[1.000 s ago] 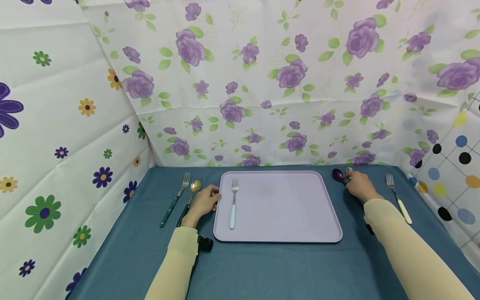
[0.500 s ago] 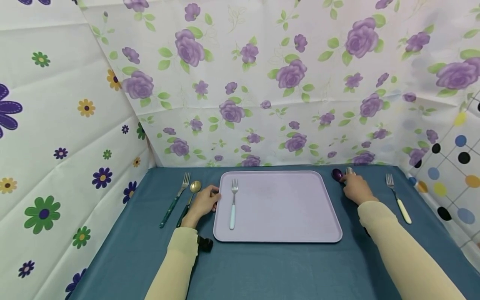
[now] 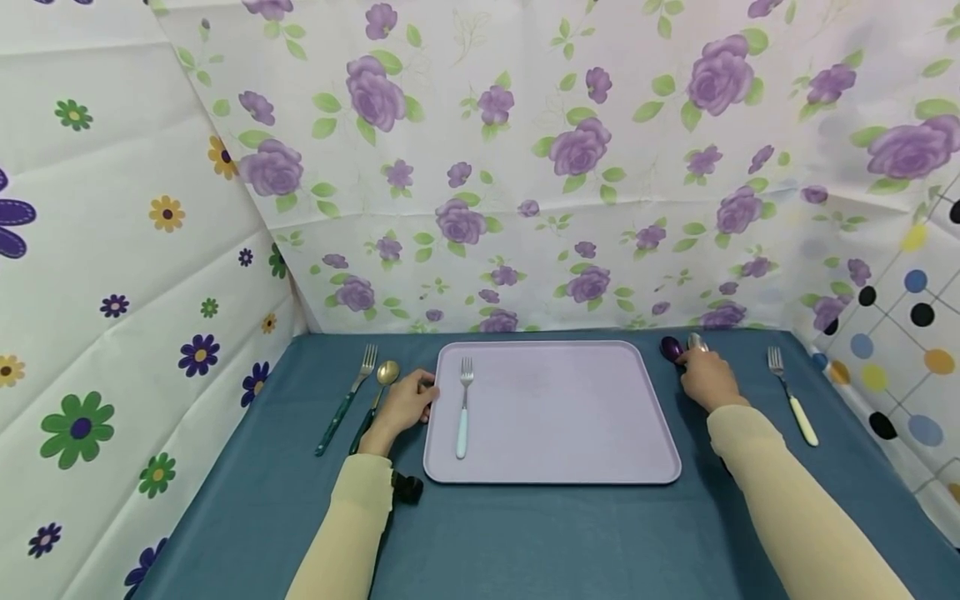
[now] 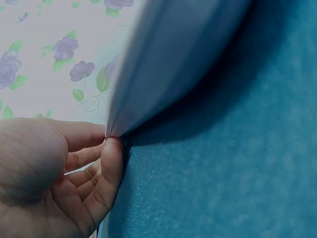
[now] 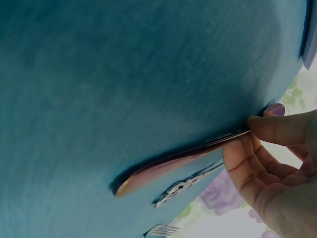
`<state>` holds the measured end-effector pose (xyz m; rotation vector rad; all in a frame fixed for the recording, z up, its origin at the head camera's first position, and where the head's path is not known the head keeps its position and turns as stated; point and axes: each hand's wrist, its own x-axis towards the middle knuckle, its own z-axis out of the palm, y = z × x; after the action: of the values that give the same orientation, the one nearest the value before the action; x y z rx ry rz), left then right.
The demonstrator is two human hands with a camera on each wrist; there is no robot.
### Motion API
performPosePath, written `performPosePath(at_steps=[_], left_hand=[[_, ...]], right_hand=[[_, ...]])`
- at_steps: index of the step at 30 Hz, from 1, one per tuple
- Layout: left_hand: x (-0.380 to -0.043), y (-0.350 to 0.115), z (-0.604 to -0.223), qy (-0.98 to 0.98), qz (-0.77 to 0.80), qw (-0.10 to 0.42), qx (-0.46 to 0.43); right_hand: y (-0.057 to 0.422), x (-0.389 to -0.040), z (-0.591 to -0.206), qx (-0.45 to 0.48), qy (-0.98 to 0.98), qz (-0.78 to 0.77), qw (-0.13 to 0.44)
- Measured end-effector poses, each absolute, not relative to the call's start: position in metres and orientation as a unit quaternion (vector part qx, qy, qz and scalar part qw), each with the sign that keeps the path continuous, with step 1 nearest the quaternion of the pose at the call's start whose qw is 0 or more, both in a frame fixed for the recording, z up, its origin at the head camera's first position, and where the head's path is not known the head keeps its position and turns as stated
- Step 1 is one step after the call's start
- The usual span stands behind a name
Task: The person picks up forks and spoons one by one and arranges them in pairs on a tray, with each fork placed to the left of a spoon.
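Note:
My left hand (image 3: 402, 406) is at the left edge of a pale lilac tray (image 3: 570, 417). In the left wrist view, thumb and fingertip pinch the tray's rim (image 4: 163, 69). On the tray's left side lies a fork (image 3: 462, 425) with a light blue handle. My right hand (image 3: 709, 381) is right of the tray, at a spoon with a dark purple bowl (image 3: 671, 348). The right wrist view shows thumb and finger pinching this spoon's handle (image 5: 163, 168) near the neck. Just beside it lies a silver spoon (image 3: 697, 342) with an ornate handle (image 5: 182, 190), partly hidden by the hand.
Left of the tray lie a green-handled fork (image 3: 343, 408) and a gold-bowled spoon (image 3: 387, 372) with a dark green handle. At far right is a fork with a cream handle (image 3: 803, 422). A blue cloth (image 3: 555, 542) covers the table; flowered sheets (image 3: 525, 167) hang behind and at the side.
My right hand has shifted slightly left and closer to the purple spoon, uncovering more of the silver spoon's bowl. The left hand stays at the tray's edge.

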<state>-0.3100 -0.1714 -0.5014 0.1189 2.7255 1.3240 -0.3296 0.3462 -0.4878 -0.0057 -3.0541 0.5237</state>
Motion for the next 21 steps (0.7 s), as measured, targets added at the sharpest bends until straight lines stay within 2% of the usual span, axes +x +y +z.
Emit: performPosePath(at_steps=[7,16,21], left_hand=[[-0.3097,-0.1691,-0.5016,0.899,0.433,0.050,0.035],[-0.3108,-0.1691,-0.5034,0.898,0.434,0.054,0.037],[-0.3104,-0.1702,-0.5015,0.898,0.435,0.058,0.035]], right_hand=[[0.3489,-0.3297,-0.4902,0.008,-0.985,0.170,0.031],[0.3538,-0.3297,-0.4875,-0.003,-0.980,0.197,-0.008],[0.3561,-0.3299,-0.4839,-0.009,-0.976,0.218,-0.010]])
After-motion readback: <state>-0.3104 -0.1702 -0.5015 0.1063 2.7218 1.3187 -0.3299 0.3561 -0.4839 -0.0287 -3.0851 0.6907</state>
